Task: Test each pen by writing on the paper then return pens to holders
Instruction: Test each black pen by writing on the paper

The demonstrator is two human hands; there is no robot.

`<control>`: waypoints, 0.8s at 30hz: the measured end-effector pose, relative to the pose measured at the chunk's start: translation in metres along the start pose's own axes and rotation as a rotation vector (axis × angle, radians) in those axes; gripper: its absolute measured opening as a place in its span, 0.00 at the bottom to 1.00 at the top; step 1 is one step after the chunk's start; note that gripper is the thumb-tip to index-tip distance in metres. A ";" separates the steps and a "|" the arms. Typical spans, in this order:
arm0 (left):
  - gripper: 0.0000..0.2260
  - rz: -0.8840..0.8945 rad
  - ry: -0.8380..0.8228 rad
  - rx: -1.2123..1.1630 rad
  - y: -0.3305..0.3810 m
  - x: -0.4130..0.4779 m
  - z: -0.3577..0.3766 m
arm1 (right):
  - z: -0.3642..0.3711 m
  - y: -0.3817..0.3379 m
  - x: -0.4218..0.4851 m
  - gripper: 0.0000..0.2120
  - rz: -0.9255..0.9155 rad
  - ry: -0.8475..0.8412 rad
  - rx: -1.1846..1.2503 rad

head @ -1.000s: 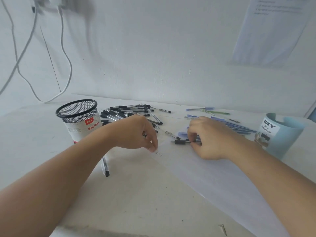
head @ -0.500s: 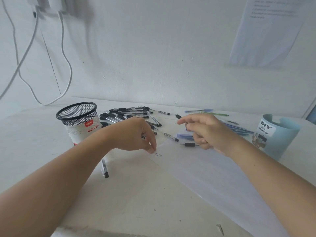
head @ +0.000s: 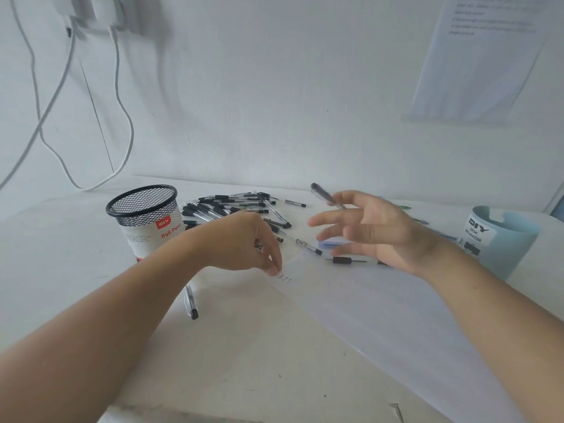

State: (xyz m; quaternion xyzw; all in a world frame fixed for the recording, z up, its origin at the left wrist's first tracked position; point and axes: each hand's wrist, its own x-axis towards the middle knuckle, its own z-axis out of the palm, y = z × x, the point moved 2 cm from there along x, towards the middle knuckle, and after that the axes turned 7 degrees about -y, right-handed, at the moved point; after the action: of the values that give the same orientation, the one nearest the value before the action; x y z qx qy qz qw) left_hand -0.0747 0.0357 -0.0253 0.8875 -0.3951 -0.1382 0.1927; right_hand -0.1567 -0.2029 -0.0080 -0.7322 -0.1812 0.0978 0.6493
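Pressing the paper (head: 396,315) corner onto the surface (head: 229,361), left hand (head: 244,242) had fingertips bunched together beside the scribbles (head: 284,278). Right hand (head: 375,230) hovered above the paper, fingers spread, pen (head: 323,195) pinched, tilted upward. Loose pens (head: 225,206) lay behind, beside the mesh holder (head: 146,218).

Soft, cool light fills the frame, washing the wall (head: 274,87) and table (head: 61,239) to near-white; faint shadows, a grey smear right of the plugs (head: 100,10) at upper left and a pale one under the left forearm (head: 122,315) at lower centre, suggest it comes from the frame's left. The right hand (head: 375,230) and its pen (head: 325,195) at centre right are smeared by motion, the printed sheet (head: 476,56) at upper right is too soft to read, and the wide lens bows the cables (head: 131,138) at the left edge.
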 end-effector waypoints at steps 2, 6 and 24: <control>0.05 -0.009 -0.001 -0.005 0.000 0.000 0.000 | -0.001 -0.006 0.004 0.14 -0.096 0.218 -0.232; 0.05 -0.007 -0.001 -0.013 0.000 -0.001 0.000 | 0.001 -0.015 0.013 0.29 -0.027 0.273 0.001; 0.05 -0.007 0.033 0.065 0.000 0.001 0.001 | 0.062 0.035 0.032 0.21 0.000 0.152 -0.513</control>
State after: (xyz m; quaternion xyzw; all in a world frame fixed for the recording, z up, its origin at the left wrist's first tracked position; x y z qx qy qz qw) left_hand -0.0744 0.0343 -0.0262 0.8969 -0.3929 -0.1115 0.1698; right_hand -0.1460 -0.1370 -0.0481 -0.8780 -0.1509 -0.0066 0.4543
